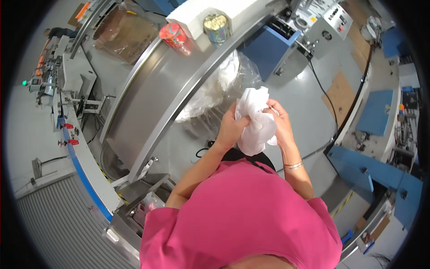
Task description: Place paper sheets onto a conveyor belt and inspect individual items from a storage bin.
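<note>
A crumpled white sheet (256, 127), thin like tissue or a soft bag, is held in front of my body with both hands. My left hand (233, 127) grips its left side, the thumb pressed onto the front of it. On the other side my right hand (281, 122) pinches it near the upper right, some fingertips hidden in the folds. Its loose lower part hangs between my wrists. Whether anything is wrapped inside cannot be seen.
A steel conveyor or table (152, 105) curves along my left, with a red container (175, 38), a tin (217, 30) and white foam (192, 15) at its far end. Beyond my hands lies clear plastic film (210, 96). Blue machine housings (268, 50) stand farther off.
</note>
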{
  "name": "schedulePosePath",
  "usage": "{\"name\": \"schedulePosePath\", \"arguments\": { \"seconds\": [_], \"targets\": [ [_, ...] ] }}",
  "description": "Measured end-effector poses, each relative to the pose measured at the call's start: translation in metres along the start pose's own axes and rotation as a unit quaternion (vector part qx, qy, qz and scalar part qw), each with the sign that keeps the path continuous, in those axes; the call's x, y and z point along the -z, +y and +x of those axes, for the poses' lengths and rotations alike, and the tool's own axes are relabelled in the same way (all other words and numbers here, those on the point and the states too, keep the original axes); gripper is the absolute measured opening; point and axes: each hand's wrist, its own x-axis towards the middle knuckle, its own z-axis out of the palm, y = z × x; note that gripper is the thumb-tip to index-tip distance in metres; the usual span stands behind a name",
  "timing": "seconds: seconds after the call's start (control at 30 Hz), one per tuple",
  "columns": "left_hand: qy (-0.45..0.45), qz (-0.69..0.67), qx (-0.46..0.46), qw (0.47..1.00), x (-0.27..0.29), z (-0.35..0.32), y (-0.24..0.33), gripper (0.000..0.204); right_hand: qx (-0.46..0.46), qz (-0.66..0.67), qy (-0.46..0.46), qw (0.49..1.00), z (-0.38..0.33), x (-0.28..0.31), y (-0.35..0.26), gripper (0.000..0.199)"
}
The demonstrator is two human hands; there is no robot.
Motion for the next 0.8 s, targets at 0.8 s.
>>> {"name": "schedulePosePath", "arguments": {
  "seconds": [0.8],
  "targets": [
    [0.161,0.363,-0.229,0.889,0.002,-0.058,-0.05,0.096,-0.048,-0.225,-0.302,0.925,0.027,-0.023,0.04,0.037]
  ]
}}
